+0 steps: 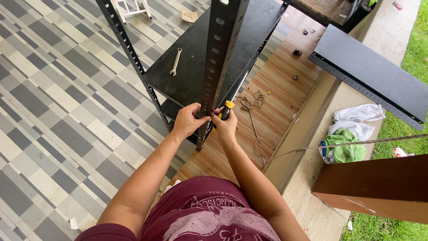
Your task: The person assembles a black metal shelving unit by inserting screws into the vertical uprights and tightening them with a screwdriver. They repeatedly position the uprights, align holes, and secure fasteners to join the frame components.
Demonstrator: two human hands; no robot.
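Observation:
A black metal shelving unit stands in front of me, and its perforated corner post [217, 53] rises toward the camera. My left hand [187, 119] pinches the post low down, at the level of a black shelf [196, 53]. My right hand [226, 127] is closed around a screwdriver with a yellow and black handle [226, 110], held against the same spot on the post. The screwdriver's tip is hidden behind my fingers and the post.
A silver wrench [175, 61] lies on the black shelf. A loose black shelf panel [374, 73] rests on the concrete ledge at right, near white and green cloths [350, 136]. Rope [254, 120] lies on the wooden board. A brown box [379, 187] juts in at lower right.

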